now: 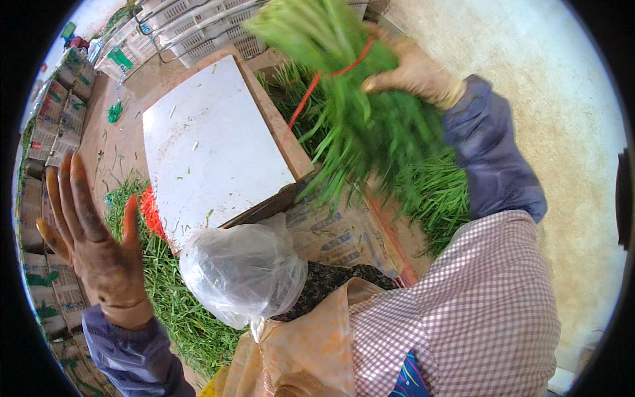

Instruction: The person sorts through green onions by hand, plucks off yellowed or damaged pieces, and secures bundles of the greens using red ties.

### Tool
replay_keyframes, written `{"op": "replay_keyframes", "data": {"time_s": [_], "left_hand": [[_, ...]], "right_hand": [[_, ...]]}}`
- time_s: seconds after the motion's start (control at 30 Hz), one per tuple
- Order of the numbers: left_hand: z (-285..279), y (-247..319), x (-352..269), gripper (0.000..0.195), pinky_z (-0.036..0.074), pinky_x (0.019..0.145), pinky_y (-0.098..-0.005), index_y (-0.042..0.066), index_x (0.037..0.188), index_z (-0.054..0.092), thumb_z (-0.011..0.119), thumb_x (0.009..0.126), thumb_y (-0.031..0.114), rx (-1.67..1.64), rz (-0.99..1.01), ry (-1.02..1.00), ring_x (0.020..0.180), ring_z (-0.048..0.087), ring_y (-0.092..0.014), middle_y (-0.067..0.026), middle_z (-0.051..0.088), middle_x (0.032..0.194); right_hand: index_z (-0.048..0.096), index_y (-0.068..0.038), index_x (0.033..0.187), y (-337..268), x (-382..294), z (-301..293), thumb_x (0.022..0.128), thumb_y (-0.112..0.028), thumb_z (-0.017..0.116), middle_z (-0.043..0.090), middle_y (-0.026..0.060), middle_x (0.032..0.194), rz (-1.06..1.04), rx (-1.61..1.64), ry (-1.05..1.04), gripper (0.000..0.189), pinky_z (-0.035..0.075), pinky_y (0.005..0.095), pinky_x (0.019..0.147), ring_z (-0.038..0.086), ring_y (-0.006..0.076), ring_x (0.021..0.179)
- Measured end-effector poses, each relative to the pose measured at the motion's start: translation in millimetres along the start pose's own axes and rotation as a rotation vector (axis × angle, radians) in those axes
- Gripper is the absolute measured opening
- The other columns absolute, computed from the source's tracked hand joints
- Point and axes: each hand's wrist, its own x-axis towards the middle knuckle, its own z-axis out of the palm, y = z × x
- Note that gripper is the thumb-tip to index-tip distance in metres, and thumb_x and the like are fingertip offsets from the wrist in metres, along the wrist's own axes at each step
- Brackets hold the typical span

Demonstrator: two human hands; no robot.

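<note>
My right hand (421,72), in a stained thin glove, grips a bunch of long green leaves like garlic chives (342,106). A red tie (353,64) circles the bunch, with one end hanging loose. The bunch is blurred and held up past the right edge of a white board (213,144). Raised at the left, my left hand (106,258) has its fingers apart and holds nothing. Bits of leaf and stem lie scattered on the board. A heap of red ties (152,213) sits at its left edge.
Loose green leaves (183,302) cover the floor at left. More bunches (292,82) and greens (441,193) lie to the right of the board. White plastic crates (198,30) are stacked behind, others (54,114) along the left. A clear plastic bag (243,273) wraps my knee.
</note>
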Motion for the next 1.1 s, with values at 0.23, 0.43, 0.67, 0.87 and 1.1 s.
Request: {"op": "replay_keyframes", "data": {"time_s": [0.23, 0.43, 0.67, 0.87, 1.1], "left_hand": [[25, -63, -149, 0.077, 0.041, 0.103, -0.0415, 0.011, 0.149, 0.034, 0.074, 0.084, 0.015, -0.567, -0.497, -0.570, 0.127, 0.052, -0.031, -0.0203, 0.053, 0.137], [10, -68, -240, 0.081, 0.046, 0.100, -0.0382, 0.009, 0.149, 0.033, 0.078, 0.081, 0.015, -0.799, -0.919, -1.109, 0.124, 0.054, -0.031, -0.0231, 0.049, 0.141], [-2, -76, -320, 0.080, 0.048, 0.096, -0.0391, 0.005, 0.146, 0.034, 0.079, 0.081, 0.018, -0.978, -1.356, -1.197, 0.113, 0.056, -0.028, -0.0210, 0.056, 0.125], [8, -53, -323, 0.076, 0.050, 0.091, -0.0353, 0.000, 0.143, 0.036, 0.077, 0.082, 0.018, -1.090, -1.397, -1.226, 0.109, 0.058, -0.024, -0.0157, 0.058, 0.121], [21, -44, -330, 0.053, 0.052, 0.086, -0.0343, 0.003, 0.135, 0.048, 0.067, 0.087, 0.009, -1.036, -1.069, -1.265, 0.106, 0.063, -0.023, -0.0117, 0.062, 0.123]], "right_hand": [[0.060, -0.009, 0.115, 104, -31, 3, 0.070, -0.037, 0.079, 0.063, 0.0095, 0.102, 0.282, -0.787, -0.487, 0.056, 0.047, 0.0403, 0.093, 0.060, 0.0258, 0.103], [0.034, -0.042, 0.145, 163, -114, 127, 0.063, -0.028, 0.089, 0.061, 0.0082, 0.107, 0.167, -0.634, -0.908, 0.100, 0.038, 0.0539, 0.101, 0.059, 0.0293, 0.106], [0.039, -0.035, 0.146, 163, -145, 250, 0.076, -0.023, 0.077, 0.061, 0.0113, 0.107, 0.100, -0.643, -1.025, 0.080, 0.032, 0.0539, 0.110, 0.057, 0.0302, 0.110], [0.027, -0.036, 0.152, 161, -128, 285, 0.084, -0.012, 0.066, 0.060, 0.0119, 0.116, 0.054, -0.507, -1.092, 0.082, 0.024, 0.0589, 0.114, 0.054, 0.0327, 0.117], [-0.007, -0.032, 0.155, 154, -118, 291, 0.078, -0.045, 0.077, 0.029, 0.0123, 0.156, 0.269, -0.646, -1.267, 0.115, 0.010, 0.0652, 0.115, 0.026, 0.0362, 0.143]]}}
